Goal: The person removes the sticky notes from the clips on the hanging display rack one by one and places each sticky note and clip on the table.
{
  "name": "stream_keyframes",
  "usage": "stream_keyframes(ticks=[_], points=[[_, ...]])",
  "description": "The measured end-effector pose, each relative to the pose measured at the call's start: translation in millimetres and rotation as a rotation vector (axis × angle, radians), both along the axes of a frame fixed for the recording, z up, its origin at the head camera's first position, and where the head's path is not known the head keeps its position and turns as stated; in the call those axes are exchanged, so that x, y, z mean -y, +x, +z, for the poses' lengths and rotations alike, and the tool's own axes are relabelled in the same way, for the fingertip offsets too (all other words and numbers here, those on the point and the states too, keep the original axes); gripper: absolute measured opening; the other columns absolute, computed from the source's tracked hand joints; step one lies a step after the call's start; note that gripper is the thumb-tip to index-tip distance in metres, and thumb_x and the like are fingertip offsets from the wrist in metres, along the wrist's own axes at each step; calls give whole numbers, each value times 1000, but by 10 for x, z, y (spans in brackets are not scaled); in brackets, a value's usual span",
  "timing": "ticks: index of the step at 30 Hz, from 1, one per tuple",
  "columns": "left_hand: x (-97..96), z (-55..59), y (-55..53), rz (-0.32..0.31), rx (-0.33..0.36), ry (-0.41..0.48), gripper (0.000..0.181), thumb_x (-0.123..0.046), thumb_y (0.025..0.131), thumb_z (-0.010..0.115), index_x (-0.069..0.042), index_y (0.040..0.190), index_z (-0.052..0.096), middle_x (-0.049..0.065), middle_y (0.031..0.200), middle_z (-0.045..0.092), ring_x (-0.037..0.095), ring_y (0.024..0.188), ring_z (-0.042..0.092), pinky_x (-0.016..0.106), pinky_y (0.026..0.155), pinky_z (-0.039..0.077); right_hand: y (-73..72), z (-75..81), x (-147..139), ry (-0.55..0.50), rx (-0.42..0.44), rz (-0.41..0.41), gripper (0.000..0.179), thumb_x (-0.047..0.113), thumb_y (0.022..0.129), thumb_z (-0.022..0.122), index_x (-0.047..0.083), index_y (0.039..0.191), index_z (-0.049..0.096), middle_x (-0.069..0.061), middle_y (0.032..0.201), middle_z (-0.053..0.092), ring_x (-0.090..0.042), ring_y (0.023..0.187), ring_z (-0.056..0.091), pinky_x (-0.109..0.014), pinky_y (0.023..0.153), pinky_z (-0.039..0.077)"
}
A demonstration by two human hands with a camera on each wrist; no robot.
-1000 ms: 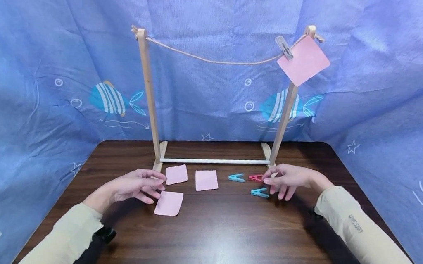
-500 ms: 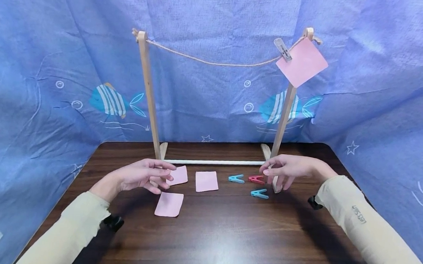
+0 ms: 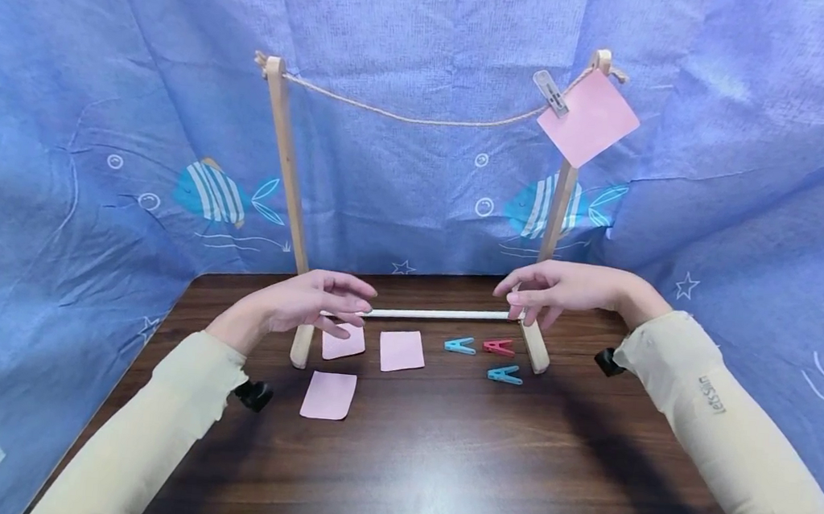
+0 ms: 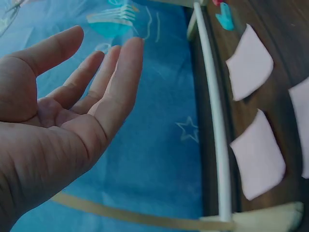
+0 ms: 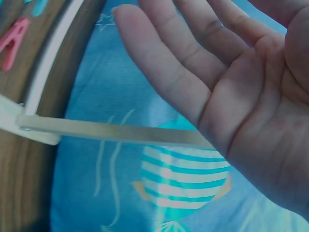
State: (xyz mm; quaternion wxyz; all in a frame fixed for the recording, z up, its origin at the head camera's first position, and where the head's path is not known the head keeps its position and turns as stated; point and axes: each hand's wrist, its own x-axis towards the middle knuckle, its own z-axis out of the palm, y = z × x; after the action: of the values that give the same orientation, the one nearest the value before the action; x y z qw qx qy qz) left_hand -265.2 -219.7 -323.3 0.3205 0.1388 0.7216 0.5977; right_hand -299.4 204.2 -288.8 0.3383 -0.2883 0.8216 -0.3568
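Observation:
In the head view my left hand (image 3: 306, 304) hovers by the foot of the left post, fingers loosely extended and holding nothing. Below it lie pink paper squares: one (image 3: 343, 347) partly covered by the fingers, one (image 3: 329, 396) nearer, and one (image 3: 401, 351) to the right. My right hand (image 3: 572, 292) floats in front of the right post, its fingers relaxed around nothing. Beneath it on the table are a red clothespin (image 3: 498, 347) and two blue clothespins, one (image 3: 460, 345) farther left and one (image 3: 505, 375) closer. Both wrist views show bare palms.
A wooden stand with a left post (image 3: 285, 150), a right post (image 3: 557, 212) and a white rod (image 3: 436, 314) spans the table's back. From its sagging rope (image 3: 408, 119) hangs another pink square (image 3: 593, 122) under a grey clip (image 3: 551, 93). Blue cloth surrounds the table.
Both hands have risen from near the tabletop. The left has also shifted right, toward the stand; the right has gone up and away from the clothespins. Papers and clothespins stay put.

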Motion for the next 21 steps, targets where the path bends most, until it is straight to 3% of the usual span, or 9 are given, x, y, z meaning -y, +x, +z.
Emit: stream_keyframes(ticks=[10,15,21], points=[[-408,394,-120,26,-101,27,41,-11,101,65,-1,139,54,18,133,61,32,113,66,51,93,56,-2,416,100,-108,-96,-29,40,22,106,57,2,141,53,-16,111,68,-32,93,69,-50,78,61],[-583,588,-140,20,-177,54,38,-13,100,66,-2,136,57,17,133,61,34,112,66,49,91,58,23,564,135,-174,-196,-111,37,23,106,58,2,136,57,-15,109,69,-29,95,68,-50,76,61],[-745,776,-174,111,-221,104,33,-9,100,65,-1,131,59,16,130,61,37,116,63,46,91,58,47,752,162,-292,-356,-224,30,20,104,61,2,128,62,-14,108,70,-25,95,70,-48,75,62]])
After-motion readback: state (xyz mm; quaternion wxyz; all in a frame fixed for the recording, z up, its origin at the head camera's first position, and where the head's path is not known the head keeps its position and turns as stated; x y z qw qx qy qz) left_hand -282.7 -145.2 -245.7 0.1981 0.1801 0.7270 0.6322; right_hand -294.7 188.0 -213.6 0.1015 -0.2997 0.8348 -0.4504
